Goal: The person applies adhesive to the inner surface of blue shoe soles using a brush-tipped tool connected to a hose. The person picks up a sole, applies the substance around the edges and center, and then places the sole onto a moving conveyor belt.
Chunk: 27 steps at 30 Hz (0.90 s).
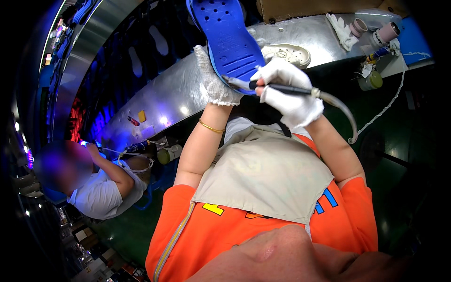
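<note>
A blue foam shoe sole [233, 44] with round holes at its far end and grooves near its close end is tilted up at the top middle. My left hand [211, 81], in a white knit glove, wraps round its left edge and lower end. In my right hand [291, 91], also gloved in white with bare fingertips, is a hose-fed brush [283, 88] with a dark handle. Its pale tip meets or hovers over the sole's near end; I cannot tell which. Just behind the right hand, a cream shoe [292, 54] lies on the metal bench [176, 94].
On the right end of the bench lie a white glove [342, 32] and pinkish cylindrical containers [386, 34]. A cord [392, 105] and a pale jar [372, 80] hang below. A cardboard box [305, 8] stands behind. At left, another person [103, 192] sits working.
</note>
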Each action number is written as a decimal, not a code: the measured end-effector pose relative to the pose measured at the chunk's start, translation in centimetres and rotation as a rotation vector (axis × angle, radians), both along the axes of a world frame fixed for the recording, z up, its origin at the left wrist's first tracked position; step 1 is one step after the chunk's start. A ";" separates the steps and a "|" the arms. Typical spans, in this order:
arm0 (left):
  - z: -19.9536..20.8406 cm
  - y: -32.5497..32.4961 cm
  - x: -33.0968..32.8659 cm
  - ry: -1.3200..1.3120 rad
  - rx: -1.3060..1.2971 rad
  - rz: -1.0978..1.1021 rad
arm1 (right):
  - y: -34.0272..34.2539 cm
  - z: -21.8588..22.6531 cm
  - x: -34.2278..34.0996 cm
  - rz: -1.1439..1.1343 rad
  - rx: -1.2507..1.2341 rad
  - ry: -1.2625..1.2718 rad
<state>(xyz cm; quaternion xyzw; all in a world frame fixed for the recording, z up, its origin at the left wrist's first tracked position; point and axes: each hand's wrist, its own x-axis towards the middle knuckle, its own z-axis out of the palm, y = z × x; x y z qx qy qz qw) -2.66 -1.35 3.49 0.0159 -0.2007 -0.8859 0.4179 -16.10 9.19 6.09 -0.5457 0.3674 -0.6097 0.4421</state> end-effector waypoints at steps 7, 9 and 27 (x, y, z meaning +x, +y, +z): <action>1.8 0.1 -0.5 -0.147 -0.111 0.125 | -0.2 -0.4 -0.1 -0.055 -0.049 0.075; 1.7 -0.3 -0.2 -0.079 -0.108 0.080 | -0.2 0.5 -0.6 0.065 0.176 -0.019; 2.1 -4.2 1.2 -0.401 -0.204 0.058 | -1.7 0.0 -2.3 0.135 0.194 0.035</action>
